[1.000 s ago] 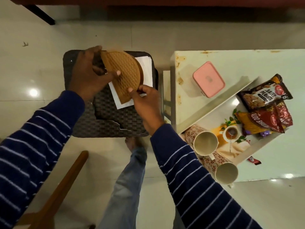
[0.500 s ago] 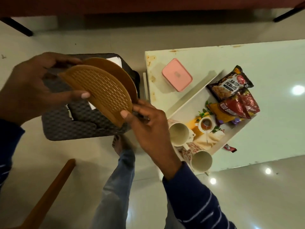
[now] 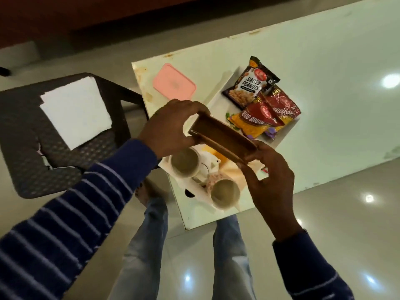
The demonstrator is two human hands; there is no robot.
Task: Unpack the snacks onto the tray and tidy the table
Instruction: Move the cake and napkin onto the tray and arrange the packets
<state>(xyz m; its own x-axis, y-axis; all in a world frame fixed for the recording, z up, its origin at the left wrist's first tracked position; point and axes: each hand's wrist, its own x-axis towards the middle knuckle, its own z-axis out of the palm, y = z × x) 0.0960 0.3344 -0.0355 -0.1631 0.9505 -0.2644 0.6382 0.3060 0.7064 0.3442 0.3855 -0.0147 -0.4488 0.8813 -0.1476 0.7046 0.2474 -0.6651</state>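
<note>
I hold two stacked brown round plates edge-on above the white tray. My left hand grips their left rim and my right hand grips their right rim. On the tray lie a salted peanuts packet and two red and yellow snack packets at the far end. Two floral mugs lie on their sides at the near end. The tray rests on the white table.
A pink lidded box sits on the table beside the tray. A dark woven stool with white paper on it stands to the left of the table. My legs and one bare foot show below.
Both hands carried the brown plates from over the stool to the right, above the tray, and turned them edge-on. The view swung right with them.
</note>
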